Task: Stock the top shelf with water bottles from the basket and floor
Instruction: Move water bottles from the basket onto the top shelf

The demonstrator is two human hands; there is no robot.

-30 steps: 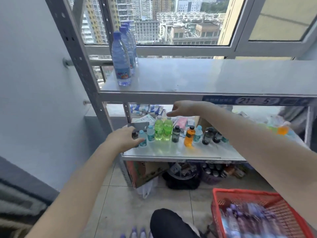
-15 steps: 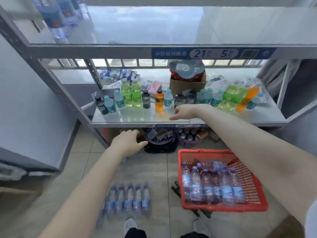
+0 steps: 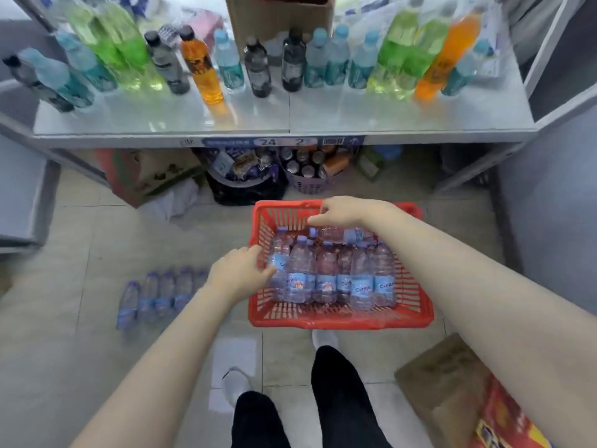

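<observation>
Red, blue and pale grey.
Bright red slatted basket (image 3: 339, 318); clear water bottles (image 3: 332, 273) with purple-blue caps and light blue labels, same on floor row (image 3: 158, 294). Green bottles (image 3: 119, 43), orange bottle (image 3: 200, 64), teal-labelled ones on glossy white shelf (image 3: 290, 121). Beige floor tiles (image 3: 80, 367), black trousers (image 3: 342, 399), white shoes (image 3: 235, 384).

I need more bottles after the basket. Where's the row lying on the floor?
In the head view, the row of clear plastic water bottles lies on the tiled floor, left of the red plastic basket.
</observation>
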